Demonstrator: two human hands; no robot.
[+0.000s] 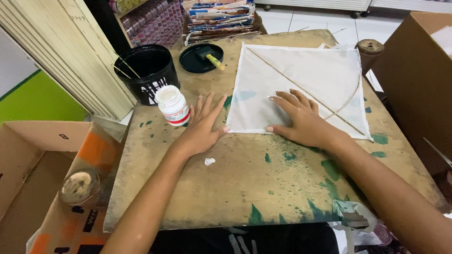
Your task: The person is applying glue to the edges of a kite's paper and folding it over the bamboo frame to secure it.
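White kite paper (301, 80) under flat hands

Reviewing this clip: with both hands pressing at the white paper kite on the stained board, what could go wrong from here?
1. The left hand lies right beside the small white glue bottle with red label; a sideways move could tip it over.
2. The right hand presses flat on the thin white paper kite sheet near its crossed thin wooden sticks; hard pressure might crease or tear the paper.

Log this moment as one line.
left hand: flat on table, at kite edge | right hand: pressing kite | glue bottle: upright
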